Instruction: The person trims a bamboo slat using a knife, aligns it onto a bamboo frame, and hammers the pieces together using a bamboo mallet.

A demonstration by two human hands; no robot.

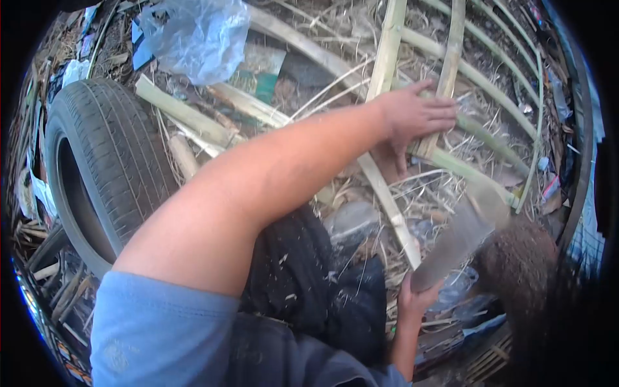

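Observation:
My left hand [419,116] reaches across the view with its fingers spread. It lies over crossing split bamboo strips, beside an upright strip [388,51] and a narrower strip [451,58]. Lower down, my right hand [416,297] is closed around a broad-bladed knife [451,242], whose blade is smeared by motion and points up to the right. The knife's handle is mostly hidden in the hand. A thin bamboo strip [390,206] runs down from under my left arm and ends close to the right hand.
A worn tyre [122,148] leans at the left. Crumpled clear plastic [200,39] lies at the top. A dark brown, rough lump [519,255] stands right of the knife. Cut bamboo pieces [184,109], shavings and litter cover the ground.

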